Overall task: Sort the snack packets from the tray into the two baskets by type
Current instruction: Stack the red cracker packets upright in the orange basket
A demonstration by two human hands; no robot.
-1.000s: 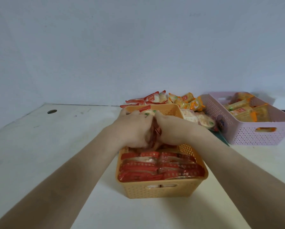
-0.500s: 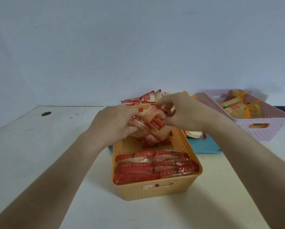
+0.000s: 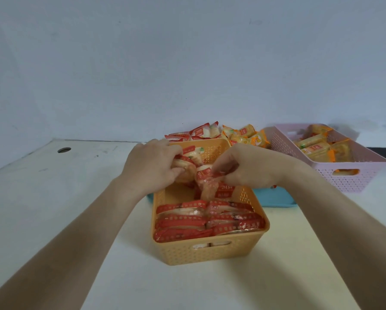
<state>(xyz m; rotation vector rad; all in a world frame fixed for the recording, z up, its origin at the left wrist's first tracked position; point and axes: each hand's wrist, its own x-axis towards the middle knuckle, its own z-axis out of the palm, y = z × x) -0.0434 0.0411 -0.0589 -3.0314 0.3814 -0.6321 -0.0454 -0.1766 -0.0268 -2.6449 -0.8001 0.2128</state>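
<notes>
An orange basket (image 3: 210, 252) stands in front of me with several red snack packets (image 3: 187, 222) stacked in its near half. Over its far half, my left hand (image 3: 151, 168) grips a bunch of red packets (image 3: 188, 162). My right hand (image 3: 248, 166) pinches one red packet (image 3: 207, 182) that hangs down into the basket. Behind it lies a blue tray (image 3: 275, 198) piled with red packets (image 3: 198, 133) and orange packets (image 3: 245, 135). A pink basket (image 3: 348, 177) at the right holds orange packets (image 3: 319, 148).
The baskets and tray sit on a white table (image 3: 53, 209) against a pale wall. A round cable hole (image 3: 64, 150) is in the far left of the tabletop. The table's back edge runs along the wall.
The bunch of red packets has come apart between my hands. My right hand has dropped lower and now pinches a single packet hanging into the basket, while the left keeps the rest.
</notes>
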